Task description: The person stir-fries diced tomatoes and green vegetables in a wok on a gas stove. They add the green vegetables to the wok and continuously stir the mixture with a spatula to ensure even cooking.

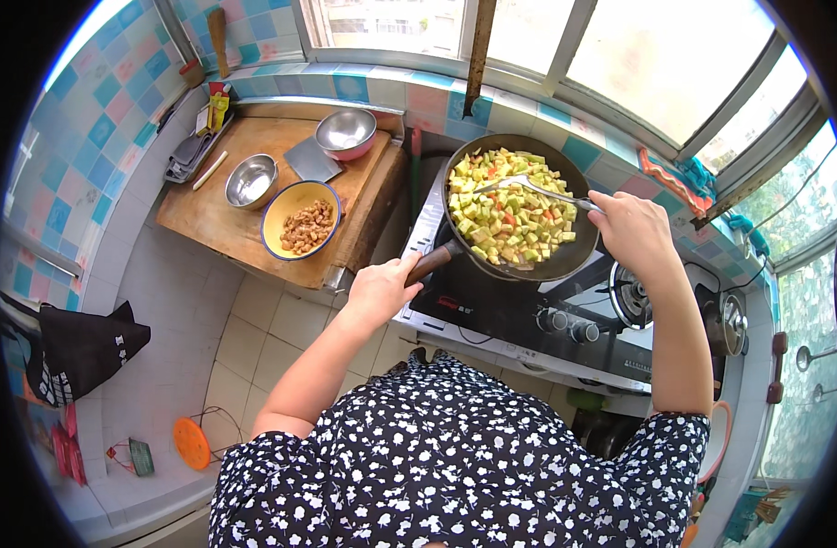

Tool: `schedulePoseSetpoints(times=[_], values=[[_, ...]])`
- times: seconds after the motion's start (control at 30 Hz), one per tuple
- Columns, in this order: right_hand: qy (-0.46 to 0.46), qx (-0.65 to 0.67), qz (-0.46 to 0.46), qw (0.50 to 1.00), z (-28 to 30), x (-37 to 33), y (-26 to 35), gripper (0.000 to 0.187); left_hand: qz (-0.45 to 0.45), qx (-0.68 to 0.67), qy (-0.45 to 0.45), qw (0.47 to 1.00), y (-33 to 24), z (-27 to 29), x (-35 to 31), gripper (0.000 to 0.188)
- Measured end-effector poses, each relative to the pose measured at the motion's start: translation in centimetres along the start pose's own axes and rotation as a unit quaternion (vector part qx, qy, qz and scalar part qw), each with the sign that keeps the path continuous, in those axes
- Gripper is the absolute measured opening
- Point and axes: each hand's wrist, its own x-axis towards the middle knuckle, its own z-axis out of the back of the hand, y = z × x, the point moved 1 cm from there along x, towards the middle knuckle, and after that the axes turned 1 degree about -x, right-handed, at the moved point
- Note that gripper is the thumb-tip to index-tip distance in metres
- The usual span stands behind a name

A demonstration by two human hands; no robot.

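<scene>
A dark frying pan (pixel 573 254) stands over the left side of the black gas stove (pixel 491 315). Diced green vegetable with orange bits (pixel 514 215) fills much of the pan. My left hand (pixel 380 290) is closed round the pan's brown handle (pixel 434 262). In my right hand (pixel 633 228) is the handle of a metal spatula (pixel 551 192), gripped from the pan's right rim. The spatula's head lies among the diced pieces, partly hidden by them.
Left of the stove, a wooden board (pixel 199 215) carries a yellow bowl (pixel 272 219) of brown chunks, two steel bowls (pixel 252 181) and a cleaver-like metal blade (pixel 313 162). A lidded pot (pixel 727 324) stands at the right beside the second burner (pixel 632 297). Windows line the back wall.
</scene>
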Motion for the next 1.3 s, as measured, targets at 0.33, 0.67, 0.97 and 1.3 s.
schedulePoseSetpoints(times=[0.33,0.67,0.97,1.3], values=[[0.036,-0.080,0.133,0.987,-4.0,3.1,2.6,0.020,-0.011,0.007,-0.007,1.000,-0.1,0.2,0.1,0.053],[0.087,-0.012,0.018,0.996,2.5,-5.9,-3.6,0.031,-0.014,0.000,-0.002,1.000,-0.2,0.4,0.3,0.051],[0.112,-0.039,-0.028,0.993,-3.2,-5.8,-1.5,0.020,-0.008,0.008,0.012,1.000,-0.6,0.5,0.5,0.053],[0.114,0.027,-0.105,0.988,0.5,-3.7,-7.4,0.025,-0.006,0.012,0.001,1.000,-0.3,0.3,0.1,0.051]])
